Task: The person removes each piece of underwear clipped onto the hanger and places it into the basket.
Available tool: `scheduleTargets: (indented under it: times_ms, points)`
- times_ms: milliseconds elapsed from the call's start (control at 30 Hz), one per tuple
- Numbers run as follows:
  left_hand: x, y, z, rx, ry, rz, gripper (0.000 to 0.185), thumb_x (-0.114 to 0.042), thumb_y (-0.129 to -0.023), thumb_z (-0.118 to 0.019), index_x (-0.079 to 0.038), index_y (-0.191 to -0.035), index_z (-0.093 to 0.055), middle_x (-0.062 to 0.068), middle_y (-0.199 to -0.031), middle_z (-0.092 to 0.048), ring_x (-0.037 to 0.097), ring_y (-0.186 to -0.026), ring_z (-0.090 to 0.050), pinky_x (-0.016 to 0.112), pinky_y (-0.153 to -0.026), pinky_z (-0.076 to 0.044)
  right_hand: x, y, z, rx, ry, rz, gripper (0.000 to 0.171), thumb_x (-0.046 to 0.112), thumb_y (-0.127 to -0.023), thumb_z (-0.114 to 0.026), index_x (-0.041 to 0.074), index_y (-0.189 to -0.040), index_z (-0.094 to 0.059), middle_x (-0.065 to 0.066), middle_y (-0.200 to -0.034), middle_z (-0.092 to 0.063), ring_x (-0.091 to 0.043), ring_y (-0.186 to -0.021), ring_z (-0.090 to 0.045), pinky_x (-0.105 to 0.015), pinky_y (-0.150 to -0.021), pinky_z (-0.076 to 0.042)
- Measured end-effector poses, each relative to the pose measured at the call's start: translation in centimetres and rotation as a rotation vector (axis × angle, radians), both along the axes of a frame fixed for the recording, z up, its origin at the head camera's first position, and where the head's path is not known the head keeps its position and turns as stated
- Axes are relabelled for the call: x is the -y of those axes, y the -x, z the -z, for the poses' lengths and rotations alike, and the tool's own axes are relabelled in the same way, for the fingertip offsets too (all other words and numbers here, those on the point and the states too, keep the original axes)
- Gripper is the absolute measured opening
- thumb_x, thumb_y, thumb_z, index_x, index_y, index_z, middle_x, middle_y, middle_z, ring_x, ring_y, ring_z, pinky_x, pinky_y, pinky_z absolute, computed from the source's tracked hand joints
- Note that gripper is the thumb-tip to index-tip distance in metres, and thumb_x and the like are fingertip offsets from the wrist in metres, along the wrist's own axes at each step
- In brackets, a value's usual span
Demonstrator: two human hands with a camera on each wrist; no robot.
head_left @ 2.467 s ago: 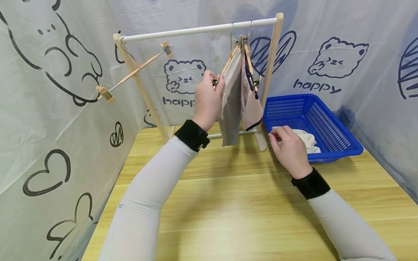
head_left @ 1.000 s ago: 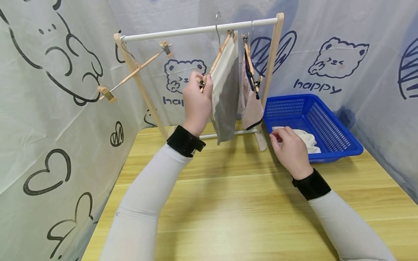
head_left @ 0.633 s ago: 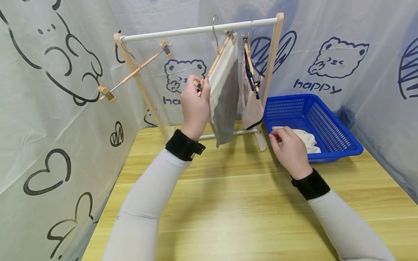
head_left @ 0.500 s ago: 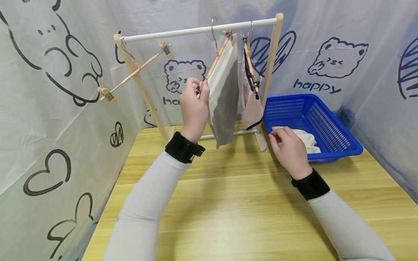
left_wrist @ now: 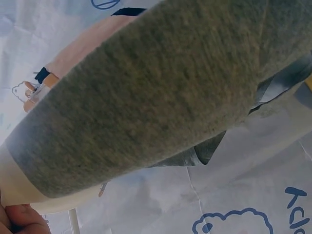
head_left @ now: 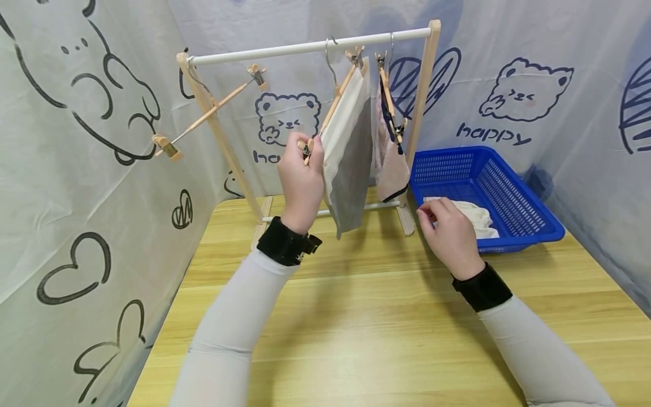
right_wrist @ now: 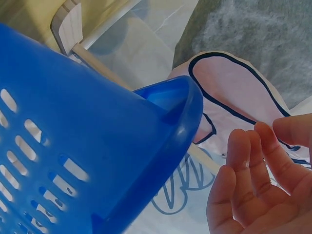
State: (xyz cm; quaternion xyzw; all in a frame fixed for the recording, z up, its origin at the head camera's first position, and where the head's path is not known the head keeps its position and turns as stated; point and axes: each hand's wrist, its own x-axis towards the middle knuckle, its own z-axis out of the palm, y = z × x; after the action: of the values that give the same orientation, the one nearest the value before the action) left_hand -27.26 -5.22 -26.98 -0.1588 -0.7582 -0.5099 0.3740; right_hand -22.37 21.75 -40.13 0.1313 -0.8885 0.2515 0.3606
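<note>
My left hand [head_left: 301,181] pinches the near clip end of a wooden clip hanger [head_left: 338,102]. From this hanger hangs a grey garment [head_left: 351,169] with a cream top band; its grey fabric fills much of the left wrist view. The hanger's metal hook [head_left: 330,59] overlaps the white rail [head_left: 285,52]. To its right, a second clip hanger [head_left: 387,93] bears a pink garment [head_left: 393,175] with dark trim. My right hand [head_left: 450,237] is beside the blue basket [head_left: 544,232], fingers loosely curled and holding nothing, as the right wrist view shows.
A bare clip hanger [head_left: 216,107] hangs at the left end of the wooden rack [head_left: 426,102]. Cream cloth [head_left: 480,217] lies inside the basket, partly behind my right hand. Printed curtains enclose the wooden table [head_left: 376,339] at the back and sides.
My left hand has moved left and down, drawing the grey garment's hanger away from the pink one. Its hook rose above the rail, then came down to rail level. The right hand stays put.
</note>
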Motion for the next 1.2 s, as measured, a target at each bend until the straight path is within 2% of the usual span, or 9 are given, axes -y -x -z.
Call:
scheduleTargets:
  times_ms: [167,433,700,1200]
  points:
    - [0.2,-0.7,0.2,0.018,-0.017,0.006,0.022,-0.023,-0.105,-0.053,-0.003,-0.095,-0.051,-0.001,-0.067,-0.037,0.013,-0.058,-0.046,0.022,-0.050,-0.035,0.0,0.0,0.1,-0.005,0.007,-0.003,0.011,0.009,-0.098,-0.070,-0.002,-0.099,-0.069,-0.017,-0.094,-0.065,-0.030,-0.081,-0.066,-0.046,-0.068,-0.056]
    - [0.3,-1.3,0.7,-0.015,-0.018,0.002,0.024,-0.022,-0.104,-0.053,0.001,-0.097,-0.052,0.002,-0.071,-0.045,0.015,-0.063,-0.054,0.021,-0.052,-0.042,0.1,0.0,0.0,-0.004,0.007,0.003,0.010,0.008,-0.098,-0.070,-0.002,-0.100,-0.069,-0.016,-0.094,-0.065,-0.029,-0.081,-0.066,-0.047,-0.068,-0.056]
    - [0.4,-2.1,1.2,-0.034,-0.040,-0.003,0.024,-0.021,-0.102,-0.053,0.002,-0.096,-0.053,0.000,-0.069,-0.042,0.014,-0.060,-0.047,0.021,-0.052,-0.037,0.1,-0.1,0.1,0.002,0.015,0.001,0.010,0.009,-0.098,-0.070,-0.001,-0.099,-0.069,-0.016,-0.094,-0.065,-0.030,-0.081,-0.066,-0.046,-0.068,-0.055]
    - [0.9,-3.5,2.0,-0.043,-0.087,0.018,0.025,-0.020,-0.101,-0.052,0.004,-0.095,-0.053,0.001,-0.071,-0.044,0.016,-0.063,-0.050,0.021,-0.053,-0.040,0.1,-0.2,0.1,0.010,0.005,0.005,0.011,0.010,-0.098,-0.070,-0.002,-0.099,-0.069,-0.016,-0.095,-0.065,-0.028,-0.081,-0.065,-0.045,-0.068,-0.055]
